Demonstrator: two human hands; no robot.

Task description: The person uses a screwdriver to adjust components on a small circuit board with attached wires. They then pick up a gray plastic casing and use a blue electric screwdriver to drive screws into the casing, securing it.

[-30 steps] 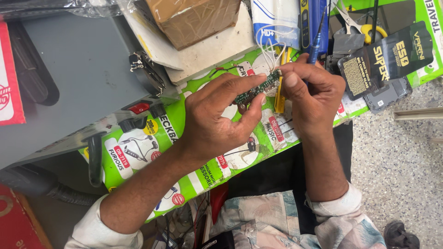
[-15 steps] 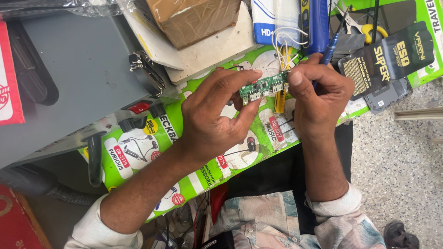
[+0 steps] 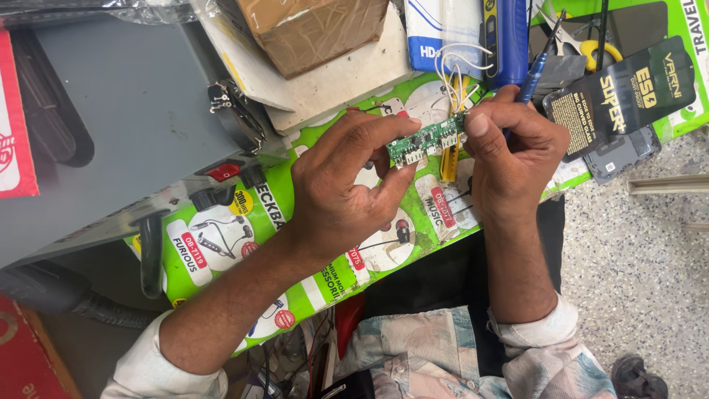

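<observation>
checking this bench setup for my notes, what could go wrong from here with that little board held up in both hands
1. The small green circuit board is pinched only at its ends by the left hand and right hand, above the bench; a slip could drop it into the clutter.
2. Thin white wires loop up from the board and could snag or tear loose.
3. The right hand also grips a blue-handled tool close to the board, so its tip might scrape parts.

One circuit board (image 3: 427,139), two hands, one cardboard box (image 3: 310,29), one blue tool (image 3: 533,80)
</observation>
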